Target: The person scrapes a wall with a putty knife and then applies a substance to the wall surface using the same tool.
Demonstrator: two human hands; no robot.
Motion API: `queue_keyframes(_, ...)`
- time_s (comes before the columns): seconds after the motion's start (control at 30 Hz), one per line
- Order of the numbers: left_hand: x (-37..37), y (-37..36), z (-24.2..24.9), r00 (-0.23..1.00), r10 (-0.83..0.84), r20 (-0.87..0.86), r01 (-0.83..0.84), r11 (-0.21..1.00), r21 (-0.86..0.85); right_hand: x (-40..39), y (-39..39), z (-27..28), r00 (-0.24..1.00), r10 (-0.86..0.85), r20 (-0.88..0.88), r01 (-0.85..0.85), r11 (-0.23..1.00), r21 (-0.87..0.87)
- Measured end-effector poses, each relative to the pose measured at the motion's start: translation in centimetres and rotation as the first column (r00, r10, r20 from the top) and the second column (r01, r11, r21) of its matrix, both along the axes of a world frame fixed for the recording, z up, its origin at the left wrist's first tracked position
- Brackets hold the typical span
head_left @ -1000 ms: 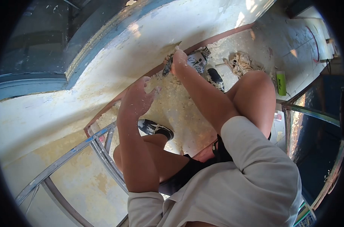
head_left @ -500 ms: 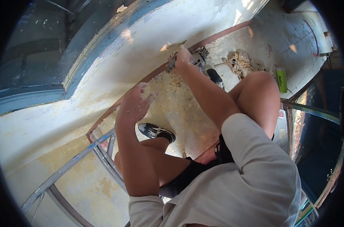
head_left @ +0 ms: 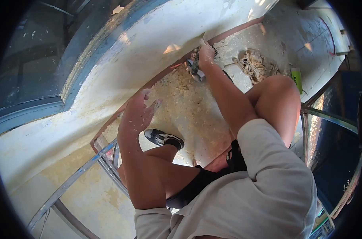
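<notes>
from my remote post i take this for a room under repair or repainting, though i can't tell what sort of building. i see a patchy white plaster wall, a chipped blue-painted window frame, a pale floor strewn with crumbly flakes, and a paint-spotted grey metal framework.

Debris lies on the floor beside the wall.
</notes>
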State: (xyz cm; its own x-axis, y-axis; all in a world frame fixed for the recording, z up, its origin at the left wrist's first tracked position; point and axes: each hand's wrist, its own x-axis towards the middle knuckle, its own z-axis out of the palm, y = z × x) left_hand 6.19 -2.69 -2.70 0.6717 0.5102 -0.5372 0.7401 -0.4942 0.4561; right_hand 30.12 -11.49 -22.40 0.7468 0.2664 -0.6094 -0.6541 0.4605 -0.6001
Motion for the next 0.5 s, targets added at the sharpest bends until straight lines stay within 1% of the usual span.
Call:
queue_keyframes(0.03,0.0,0.0,-0.1,1.0,-0.008,-0.009,0.008,1.0,-0.004,0.1,0.0,-0.4,1.0,-0.009,-0.003,0.009,1.0,0.022)
queue_keyframes(0.07,-0.1,0.1,-0.2,1.0,-0.014,-0.021,0.015,0.999,0.05,0.6,-0.1,-0.7,0.997,-0.057,-0.056,0.059,0.997,0.044)
queue_keyframes(0.1,-0.2,0.1,-0.1,1.0,-0.018,-0.024,0.021,0.994,0.11,0.2,-0.5,-0.2,0.997,-0.057,-0.058,0.06,0.997,0.042)
queue_keyframes(0.13,-0.1,0.1,0.0,1.0,-0.02,-0.015,0.021,0.993,0.117,0.2,-0.4,0.5,0.994,-0.051,-0.093,0.057,0.996,0.068)
queue_keyframes(0.17,0.0,0.0,0.1,1.0,-0.026,0.0,0.026,0.996,0.087,0.4,-0.2,1.4,0.991,-0.04,-0.126,0.051,0.994,0.092)
queue_keyframes(0.2,-0.1,-0.4,0.0,0.999,-0.034,0.009,0.034,0.998,0.05,0.9,0.3,0.7,0.992,-0.056,-0.109,0.063,0.996,0.059)
queue_keyframes(0.23,0.0,-0.4,-0.2,0.999,-0.043,0.011,0.042,0.998,0.052,1.9,0.4,0.1,0.992,-0.064,-0.107,0.071,0.996,0.061)
queue_keyframes(0.3,-0.4,-0.3,-0.6,0.996,-0.086,0.009,0.084,0.99,0.109,2.9,0.3,-1.0,0.957,-0.122,-0.262,0.158,0.98,0.123)
queue_keyframes(0.33,-0.5,-0.4,-0.6,0.996,-0.093,0.008,0.091,0.989,0.114,2.0,0.0,0.3,0.956,-0.127,-0.263,0.165,0.978,0.127)
queue_keyframes(0.4,-0.1,-0.4,-0.5,0.997,-0.082,-0.001,0.082,0.99,0.119,0.8,0.0,2.8,0.981,-0.078,-0.178,0.086,0.995,0.04)
queue_keyframes(0.43,0.1,-0.7,-0.4,0.997,-0.081,0.002,0.08,0.99,0.119,1.1,0.1,2.3,0.982,-0.076,-0.174,0.084,0.996,0.04)
queue_keyframes(0.5,0.5,-0.8,-0.2,0.998,-0.059,-0.004,0.059,0.997,0.047,2.2,0.4,1.2,0.975,-0.096,-0.201,0.114,0.991,0.075)
